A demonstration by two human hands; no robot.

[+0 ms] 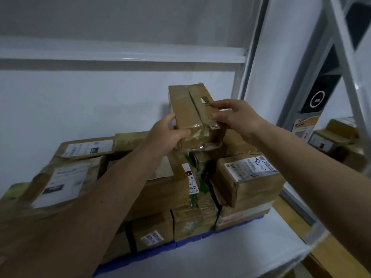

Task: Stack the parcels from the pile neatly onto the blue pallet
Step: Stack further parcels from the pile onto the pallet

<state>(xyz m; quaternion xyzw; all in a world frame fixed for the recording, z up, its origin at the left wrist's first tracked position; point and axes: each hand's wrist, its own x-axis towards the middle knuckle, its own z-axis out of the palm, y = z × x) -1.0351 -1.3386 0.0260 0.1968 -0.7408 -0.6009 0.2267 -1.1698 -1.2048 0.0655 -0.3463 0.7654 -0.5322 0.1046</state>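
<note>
We are holding a taped brown parcel with both hands above the stack of parcels sitting on the blue pallet. Our left hand is gripping its near left corner, fingers curled around the edge. Our right hand is pinching its right side near a torn label. The parcel is tilting, its far end raised toward the white wall.

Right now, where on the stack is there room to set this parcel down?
Both hands, left hand and right hand, hold the small parcel over the stack's back middle. Free: the flat box top under the left forearm. Crowded: the labelled box at right and the crumpled green-printed parcel.
</note>
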